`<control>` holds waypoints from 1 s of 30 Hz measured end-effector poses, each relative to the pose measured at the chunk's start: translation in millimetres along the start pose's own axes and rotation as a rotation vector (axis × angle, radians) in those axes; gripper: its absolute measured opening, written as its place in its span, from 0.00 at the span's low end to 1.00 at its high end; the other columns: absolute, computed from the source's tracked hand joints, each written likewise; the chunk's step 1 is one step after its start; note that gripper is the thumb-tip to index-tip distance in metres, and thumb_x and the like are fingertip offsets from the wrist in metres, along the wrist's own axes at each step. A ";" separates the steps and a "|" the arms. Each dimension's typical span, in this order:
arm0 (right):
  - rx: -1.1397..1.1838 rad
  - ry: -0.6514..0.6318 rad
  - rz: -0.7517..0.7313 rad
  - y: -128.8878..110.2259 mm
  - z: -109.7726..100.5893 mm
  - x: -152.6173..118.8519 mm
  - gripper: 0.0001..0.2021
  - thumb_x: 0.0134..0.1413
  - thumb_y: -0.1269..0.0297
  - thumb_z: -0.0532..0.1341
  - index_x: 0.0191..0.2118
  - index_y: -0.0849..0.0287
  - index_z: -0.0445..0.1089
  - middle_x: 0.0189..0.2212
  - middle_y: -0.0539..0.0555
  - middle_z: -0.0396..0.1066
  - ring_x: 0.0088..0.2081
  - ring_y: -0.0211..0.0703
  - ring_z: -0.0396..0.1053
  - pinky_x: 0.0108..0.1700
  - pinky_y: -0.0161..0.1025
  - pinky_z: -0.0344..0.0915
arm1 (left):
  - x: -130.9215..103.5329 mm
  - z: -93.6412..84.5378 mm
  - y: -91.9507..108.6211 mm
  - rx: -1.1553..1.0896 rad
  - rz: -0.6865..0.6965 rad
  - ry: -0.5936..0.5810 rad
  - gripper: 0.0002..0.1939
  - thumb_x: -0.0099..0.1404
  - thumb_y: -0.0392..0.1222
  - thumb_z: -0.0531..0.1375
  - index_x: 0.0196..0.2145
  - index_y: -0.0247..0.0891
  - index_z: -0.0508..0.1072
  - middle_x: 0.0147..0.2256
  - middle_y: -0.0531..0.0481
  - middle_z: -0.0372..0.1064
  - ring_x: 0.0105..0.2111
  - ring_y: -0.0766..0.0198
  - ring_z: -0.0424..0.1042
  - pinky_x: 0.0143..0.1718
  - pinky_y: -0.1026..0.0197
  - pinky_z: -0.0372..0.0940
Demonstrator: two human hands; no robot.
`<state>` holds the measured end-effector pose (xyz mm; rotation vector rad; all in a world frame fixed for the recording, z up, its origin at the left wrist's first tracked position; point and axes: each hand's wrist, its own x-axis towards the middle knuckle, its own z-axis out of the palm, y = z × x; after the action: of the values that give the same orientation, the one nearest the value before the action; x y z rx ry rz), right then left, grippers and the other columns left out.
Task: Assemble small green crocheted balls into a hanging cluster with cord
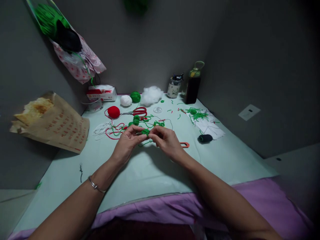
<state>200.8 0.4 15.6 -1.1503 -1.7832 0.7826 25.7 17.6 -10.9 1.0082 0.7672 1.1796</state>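
Note:
A small green crocheted piece (145, 132) sits between the fingertips of both hands, above the middle of the table. My left hand (127, 140) pinches it between thumb and fingers from the left. On its other side, my right hand (165, 139) has thumb and forefinger pressed together at the edge of the piece; whether they also hold a fine tool or yarn is hidden. Just behind lie small green yarn pieces (136, 120) among loose red, white and green strands. An orange-ended tool (184, 145) shows partly beside my right hand.
Red-handled scissors (141, 111), a red yarn ball (113, 112), a white ball (126, 100), a green ball (135, 97) and white stuffing (151, 95) lie farther back. A paper bag with bread (62, 123) stands left. A tall bottle (193, 87) and black roll (205, 138) are right.

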 end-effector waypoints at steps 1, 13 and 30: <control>0.002 0.000 0.009 0.5 0.2 0.3 0.07 0.59 0.68 0.61 0.29 0.57 0.65 0.21 0.45 0.63 0.24 0.36 0.59 0.31 0.34 0.56 | 0.3 -0.6 -1.7 0.036 0.020 0.003 0.17 0.53 0.39 0.74 0.38 0.38 0.73 0.33 0.53 0.76 0.35 0.66 0.76 0.41 0.64 0.68; -0.392 0.004 -0.141 10.2 2.5 -1.7 0.03 0.64 0.69 0.57 0.37 0.55 0.66 0.29 0.50 0.72 0.29 0.39 0.65 0.33 0.36 0.56 | -1.1 2.3 -4.4 0.258 0.190 -0.014 0.14 0.51 0.38 0.73 0.35 0.38 0.75 0.33 0.54 0.72 0.33 0.65 0.70 0.36 0.63 0.66; 0.769 0.209 0.078 -9.5 -53.5 11.7 0.11 0.56 0.59 0.66 0.34 0.56 0.64 0.19 0.42 0.64 0.21 0.33 0.66 0.26 0.31 0.63 | 0.1 -4.5 -6.1 0.378 -0.034 -0.154 0.14 0.57 0.43 0.71 0.42 0.42 0.81 0.39 0.48 0.76 0.38 0.61 0.71 0.41 0.58 0.65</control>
<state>242.6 10.6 51.0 -0.7424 -1.0995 1.2041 24.0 18.3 -18.2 1.3750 0.8989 0.9318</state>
